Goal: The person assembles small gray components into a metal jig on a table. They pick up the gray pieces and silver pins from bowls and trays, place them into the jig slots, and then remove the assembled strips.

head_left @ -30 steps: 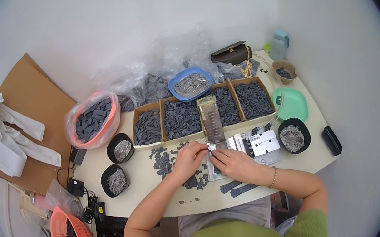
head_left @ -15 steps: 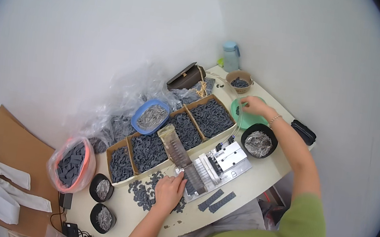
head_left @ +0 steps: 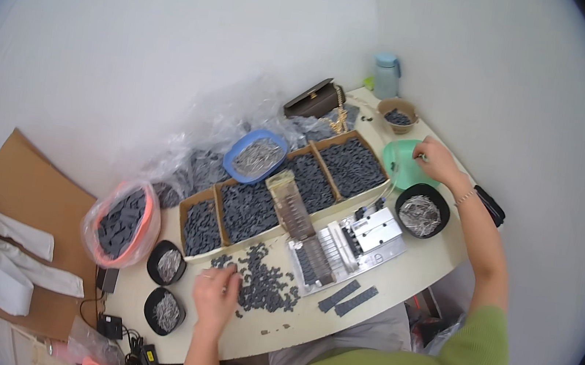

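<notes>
My left hand (head_left: 215, 296) is at the left edge of a loose pile of small dark grey pieces (head_left: 265, 286) on the table. Its fingers are curled down, and what they hold, if anything, is hidden. Over a green plate (head_left: 408, 172) at the far right, my right hand (head_left: 439, 162) has its fingertips pinched together; anything between them is too small to make out. Between the hands stands a silver metal fixture (head_left: 378, 231) with a clear slotted rack (head_left: 291, 212) at its left end. Two dark strips (head_left: 356, 302) lie in front of it.
A divided cardboard tray (head_left: 244, 239) of dark pieces spans the back, with a blue dish (head_left: 255, 155) of metal pins on it. Black bowls of pins (head_left: 421, 213) stand right and left. A pink-rimmed container (head_left: 146, 226), brown bag (head_left: 316, 99) and bottle (head_left: 386, 77) surround the work.
My left hand has left the slotted rack and moved left to the loose pieces' edge. My right hand stays over the green plate, its fingers lifted slightly. The whole view has shifted.
</notes>
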Demonstrator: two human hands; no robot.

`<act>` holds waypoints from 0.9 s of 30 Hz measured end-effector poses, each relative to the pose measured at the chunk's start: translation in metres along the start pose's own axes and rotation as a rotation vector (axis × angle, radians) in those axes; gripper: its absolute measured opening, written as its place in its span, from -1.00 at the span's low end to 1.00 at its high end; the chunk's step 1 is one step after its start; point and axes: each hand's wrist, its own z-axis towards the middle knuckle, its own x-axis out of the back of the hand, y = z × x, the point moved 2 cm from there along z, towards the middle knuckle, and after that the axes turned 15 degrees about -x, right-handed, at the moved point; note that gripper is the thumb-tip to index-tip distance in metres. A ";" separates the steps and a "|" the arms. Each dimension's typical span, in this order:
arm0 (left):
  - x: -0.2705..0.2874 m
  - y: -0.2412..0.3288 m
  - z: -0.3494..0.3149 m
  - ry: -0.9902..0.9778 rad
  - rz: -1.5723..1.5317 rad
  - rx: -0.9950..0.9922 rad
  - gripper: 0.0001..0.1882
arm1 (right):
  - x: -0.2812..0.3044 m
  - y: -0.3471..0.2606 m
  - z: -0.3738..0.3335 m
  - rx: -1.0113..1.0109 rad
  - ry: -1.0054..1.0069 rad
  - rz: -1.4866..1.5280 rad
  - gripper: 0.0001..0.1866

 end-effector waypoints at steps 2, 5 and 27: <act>0.022 -0.024 -0.021 0.042 0.067 0.167 -0.86 | 0.016 -0.028 -0.019 -0.052 -0.062 0.331 -0.86; 0.052 -0.065 -0.070 0.100 0.186 0.411 -0.88 | 0.012 -0.097 -0.048 0.094 -0.289 0.668 -0.87; 0.068 -0.118 -0.136 -0.199 0.200 0.580 -0.90 | -0.055 -0.233 -0.142 0.863 0.017 0.012 -0.81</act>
